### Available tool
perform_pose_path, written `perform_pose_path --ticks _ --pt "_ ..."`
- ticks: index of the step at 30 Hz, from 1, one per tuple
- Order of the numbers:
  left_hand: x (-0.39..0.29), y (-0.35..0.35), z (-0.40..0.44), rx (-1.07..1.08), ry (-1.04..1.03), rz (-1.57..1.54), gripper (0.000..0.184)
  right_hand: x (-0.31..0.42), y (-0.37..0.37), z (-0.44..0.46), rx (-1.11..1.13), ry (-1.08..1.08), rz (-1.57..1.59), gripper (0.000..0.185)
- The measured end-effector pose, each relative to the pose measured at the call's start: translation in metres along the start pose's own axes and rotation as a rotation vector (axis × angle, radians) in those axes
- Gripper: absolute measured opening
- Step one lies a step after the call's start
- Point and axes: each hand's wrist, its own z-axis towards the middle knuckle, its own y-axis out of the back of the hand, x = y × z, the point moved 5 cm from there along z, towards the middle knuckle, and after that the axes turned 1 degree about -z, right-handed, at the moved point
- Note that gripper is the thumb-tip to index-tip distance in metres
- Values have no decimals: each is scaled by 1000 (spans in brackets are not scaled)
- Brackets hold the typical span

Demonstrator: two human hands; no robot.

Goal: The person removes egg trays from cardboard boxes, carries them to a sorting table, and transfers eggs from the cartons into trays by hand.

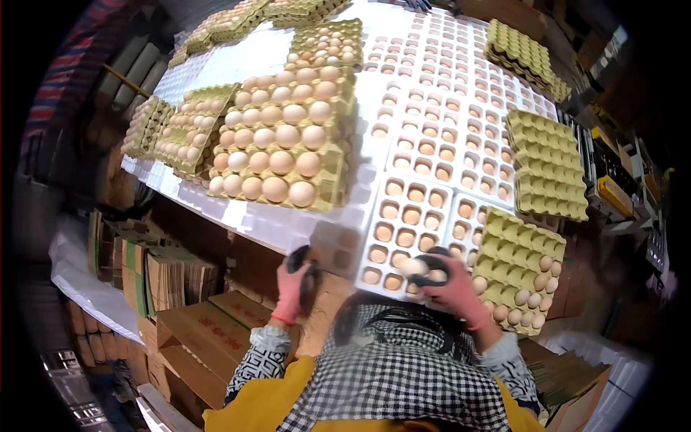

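My right hand (pixel 450 284), in a pink and black glove, is closed around a pale egg (pixel 412 268) above the near end of a white foam tray (pixel 368 245) whose square pockets hold eggs. Just right of it lies a yellow-green pulp tray (pixel 504 248) with eggs along its right and near sides. My left hand (pixel 296 281), gloved alike, is by the table's front edge with its fingers curled. Something brown shows at its fingertips, too blurred to name.
Stacked pulp trays full of eggs (pixel 279 137) rise at the left-centre. More egg trays (pixel 188 126) stand farther left. Stacked pulp trays (pixel 548 165) lie along the right edge. Cardboard boxes (pixel 209 331) are below left. Dark gloved fingers of another person (pixel 419 4) show at the far edge.
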Motion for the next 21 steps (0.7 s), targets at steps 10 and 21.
perform_pose_path --ticks 10,21 --pt "-64 7 90 225 -406 878 36 58 -197 121 74 452 -780 42" --pt "-57 79 68 92 -95 -237 41 89 -229 90 258 382 -632 46"
